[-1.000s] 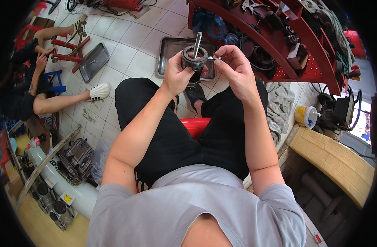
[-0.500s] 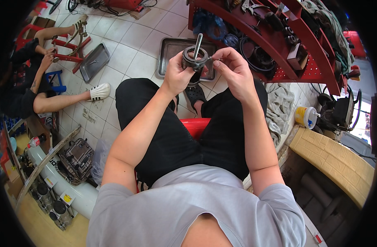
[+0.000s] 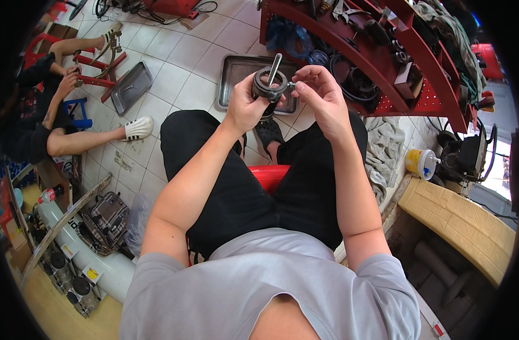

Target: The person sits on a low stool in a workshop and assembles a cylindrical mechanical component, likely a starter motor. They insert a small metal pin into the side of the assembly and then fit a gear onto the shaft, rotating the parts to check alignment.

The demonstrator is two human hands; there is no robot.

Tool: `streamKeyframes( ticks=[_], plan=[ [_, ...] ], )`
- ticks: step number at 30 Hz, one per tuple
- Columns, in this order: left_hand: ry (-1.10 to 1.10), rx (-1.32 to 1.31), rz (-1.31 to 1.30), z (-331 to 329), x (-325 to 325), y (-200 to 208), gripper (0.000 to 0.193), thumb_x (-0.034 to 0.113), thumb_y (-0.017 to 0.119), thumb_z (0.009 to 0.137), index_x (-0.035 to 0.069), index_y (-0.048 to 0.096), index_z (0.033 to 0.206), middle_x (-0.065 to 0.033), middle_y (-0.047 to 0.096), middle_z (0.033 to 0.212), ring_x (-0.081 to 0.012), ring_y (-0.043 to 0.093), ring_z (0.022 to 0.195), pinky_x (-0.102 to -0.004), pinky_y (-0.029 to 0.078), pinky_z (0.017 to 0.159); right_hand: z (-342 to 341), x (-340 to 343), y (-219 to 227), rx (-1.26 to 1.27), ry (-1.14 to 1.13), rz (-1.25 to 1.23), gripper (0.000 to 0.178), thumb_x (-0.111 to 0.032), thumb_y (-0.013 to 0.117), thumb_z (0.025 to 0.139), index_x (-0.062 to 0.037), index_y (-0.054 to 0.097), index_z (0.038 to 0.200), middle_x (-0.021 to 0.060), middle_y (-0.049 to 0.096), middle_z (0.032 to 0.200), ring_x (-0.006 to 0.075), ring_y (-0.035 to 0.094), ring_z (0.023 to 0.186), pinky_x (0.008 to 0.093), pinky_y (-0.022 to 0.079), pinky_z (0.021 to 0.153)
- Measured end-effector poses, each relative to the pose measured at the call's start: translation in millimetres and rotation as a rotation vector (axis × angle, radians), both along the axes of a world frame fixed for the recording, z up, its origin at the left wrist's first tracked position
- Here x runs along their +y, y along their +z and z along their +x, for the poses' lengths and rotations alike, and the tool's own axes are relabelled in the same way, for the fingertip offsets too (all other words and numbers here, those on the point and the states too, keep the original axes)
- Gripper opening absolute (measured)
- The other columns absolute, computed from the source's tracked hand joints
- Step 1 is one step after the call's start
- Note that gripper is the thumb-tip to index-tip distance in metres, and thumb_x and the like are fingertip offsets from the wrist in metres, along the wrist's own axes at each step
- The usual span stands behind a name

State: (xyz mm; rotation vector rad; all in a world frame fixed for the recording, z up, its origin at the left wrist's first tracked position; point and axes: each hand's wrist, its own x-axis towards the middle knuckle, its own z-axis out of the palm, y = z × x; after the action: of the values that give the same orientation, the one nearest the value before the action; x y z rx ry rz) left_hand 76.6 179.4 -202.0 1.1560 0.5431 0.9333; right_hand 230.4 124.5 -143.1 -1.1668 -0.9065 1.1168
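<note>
My left hand (image 3: 245,105) is wrapped around a dark cylindrical metal part (image 3: 269,107), held above the gap between my knees. A dark ring collar (image 3: 262,86) forms its top, and a bright silver rod (image 3: 275,69) rises tilted from inside it. At the collar's right side, my right hand (image 3: 322,96) pinches a small metal fitting (image 3: 292,85) between thumb and forefinger. The other right fingers are curled loosely. Too little of the fitting shows to tell whether it is a screw. My left palm hides part of the cylinder.
A metal tray (image 3: 228,76) lies on the tiled floor beyond my hands. To the right stands a red tool rack (image 3: 435,116) with tools, beside grey cloths (image 3: 384,147) and a white bucket (image 3: 421,162). Another person's leg (image 3: 89,144) and second tray (image 3: 132,88) are at left.
The dark part has tilted and lowered slightly, so the rod's tip has moved right and down. My right hand stays at the fitting on the collar's side.
</note>
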Motion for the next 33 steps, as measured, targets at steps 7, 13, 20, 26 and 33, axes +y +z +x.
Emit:
streamKeyframes(
  ticks=[7, 13, 20, 26, 33],
  plan=[
    [-0.022, 0.057, 0.052, 0.1, 1.7, -1.5, 0.025, 0.019, 0.057, 0.093, -0.003, 0.055, 0.105, -0.0129, 0.065, 0.081, -0.0178, 0.064, 0.074, -0.0303, 0.054, 0.069, 19.1, 0.1, -11.0, 0.011, 0.159, -0.162, 0.014, -0.012, 0.060, 0.090, -0.0018, 0.055, 0.098, -0.0003, 0.057, 0.083, 0.0066, 0.051, 0.070, 0.0214, 0.042, 0.066],
    [0.007, -0.020, 0.010, 3.1, 2.3, -8.8, 0.028, 0.022, 0.057, 0.094, -0.003, 0.055, 0.106, -0.0129, 0.065, 0.080, -0.0185, 0.064, 0.072, -0.0299, 0.053, 0.067, 7.5, 2.9, -7.6, 0.028, 0.077, -0.058, 0.013, -0.013, 0.058, 0.091, -0.0022, 0.055, 0.098, -0.0010, 0.056, 0.081, 0.0062, 0.051, 0.070, 0.0211, 0.041, 0.065],
    [-0.004, -0.013, 0.006, 3.5, 4.2, -11.1, 0.026, 0.021, 0.057, 0.093, -0.002, 0.056, 0.105, -0.0126, 0.065, 0.079, -0.0186, 0.064, 0.070, -0.0300, 0.053, 0.065, 14.4, 3.9, -16.3, 0.069, 0.157, -0.137, 0.017, -0.014, 0.061, 0.090, -0.0029, 0.054, 0.101, -0.0008, 0.055, 0.079, 0.0062, 0.050, 0.069, 0.0217, 0.041, 0.066],
    [-0.030, 0.000, -0.043, 1.4, 6.2, -9.4, 0.017, 0.005, 0.052, 0.089, -0.001, 0.056, 0.103, -0.0106, 0.065, 0.081, -0.0169, 0.064, 0.071, -0.0291, 0.054, 0.067, 13.6, 2.0, -15.7, 0.119, 0.204, -0.007, 0.014, -0.008, 0.060, 0.088, -0.0027, 0.052, 0.098, -0.0002, 0.054, 0.083, 0.0062, 0.051, 0.074, 0.0217, 0.043, 0.068],
    [-0.041, 0.003, -0.050, 5.7, 4.0, -12.6, 0.016, 0.001, 0.054, 0.086, -0.001, 0.057, 0.102, -0.0087, 0.065, 0.080, -0.0147, 0.064, 0.071, -0.0274, 0.053, 0.067, 4.8, 11.1, -28.7, 0.109, 0.082, -0.235, 0.033, -0.038, 0.047, 0.097, -0.0083, 0.053, 0.085, -0.0038, 0.043, 0.056, 0.0050, 0.039, 0.047, 0.0210, 0.029, 0.045]
  ],
)
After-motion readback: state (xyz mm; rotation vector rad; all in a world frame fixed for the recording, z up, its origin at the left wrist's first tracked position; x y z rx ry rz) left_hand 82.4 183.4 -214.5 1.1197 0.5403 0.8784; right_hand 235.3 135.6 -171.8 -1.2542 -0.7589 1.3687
